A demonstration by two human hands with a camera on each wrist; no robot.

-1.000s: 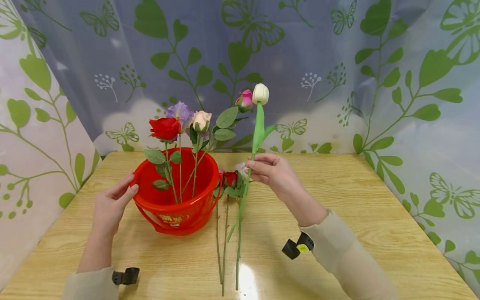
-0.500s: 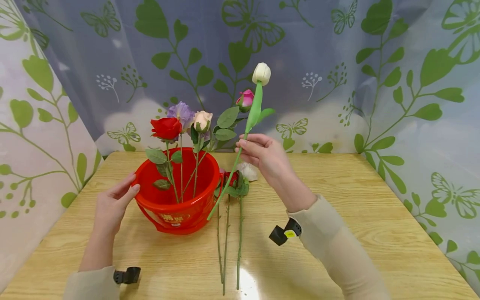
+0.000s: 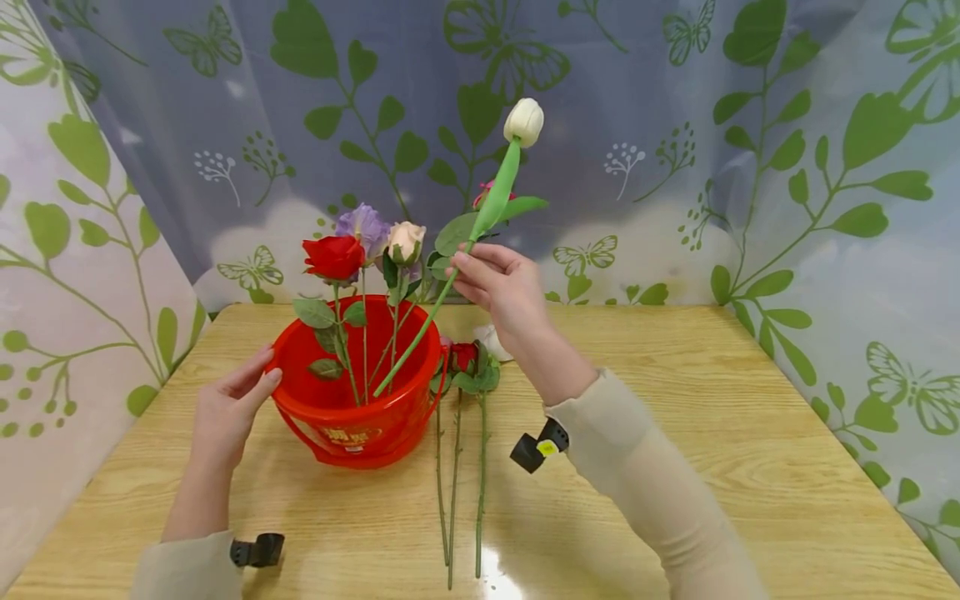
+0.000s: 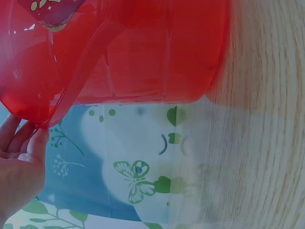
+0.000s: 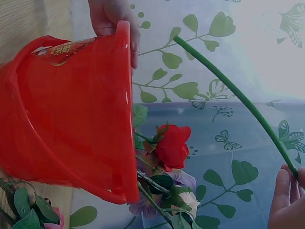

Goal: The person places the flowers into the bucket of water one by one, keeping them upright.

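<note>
My right hand (image 3: pixel 513 300) pinches the green stem of a white tulip (image 3: pixel 523 123) between thumb and fingers. The tulip leans, bloom up and right, with its lower stem end over the red bucket (image 3: pixel 300 408). In the right wrist view that stem (image 5: pixel 238 90) stands above the bucket's rim, apart from it. My left hand (image 3: pixel 225 417) holds the bucket's left rim, thumb and fingers at the edge. Inside the bucket stand a red rose (image 3: pixel 333 257), a purple flower (image 3: pixel 363 227), a cream rose (image 3: pixel 406 242) and a pink rose partly hidden behind the tulip's leaf.
Right of the bucket, several flowers lie on the wooden table (image 3: pixel 637 467), including a red rose (image 3: pixel 465 357) and a white bloom (image 3: pixel 491 340). Their stems point toward the front edge. The bucket's red handle (image 3: pixel 438 392) hangs down its side. A patterned curtain (image 3: pixel 585 50) rises behind.
My right hand has lifted the tulip and moved it left, tilting it more, so its stem end passes from above the lying flowers to over the bucket. My left hand stays on the rim.
</note>
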